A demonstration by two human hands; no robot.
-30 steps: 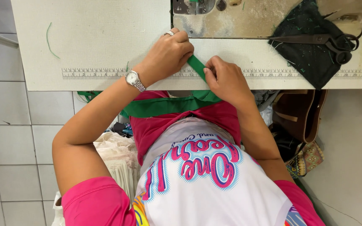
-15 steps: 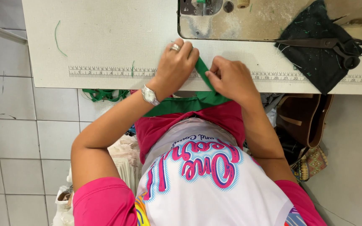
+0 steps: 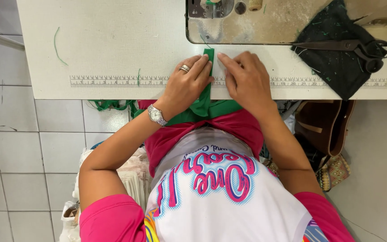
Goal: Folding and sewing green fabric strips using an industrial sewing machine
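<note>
A narrow green fabric strip (image 3: 209, 56) lies on the white sewing table (image 3: 113, 45), running from my lap up toward the metal sewing machine bed (image 3: 265, 22). My left hand (image 3: 187, 85), with a ring and a wristwatch, presses the strip from its left side. On the strip's right, my right hand (image 3: 245, 78) lies flat with its fingertips at the strip's top end. More green fabric (image 3: 211, 110) hangs over the table edge onto my lap.
A printed ruler (image 3: 113, 82) runs along the table's front edge. Dark scissors (image 3: 359, 47) rest on a black cloth (image 3: 337, 54) at the right. A brown bag (image 3: 328, 134) sits on the floor at the right, with bags and green scraps at the left.
Both hands have slid the green strip farther up the table toward the machine bed. The strip now lies straight instead of slanted.
</note>
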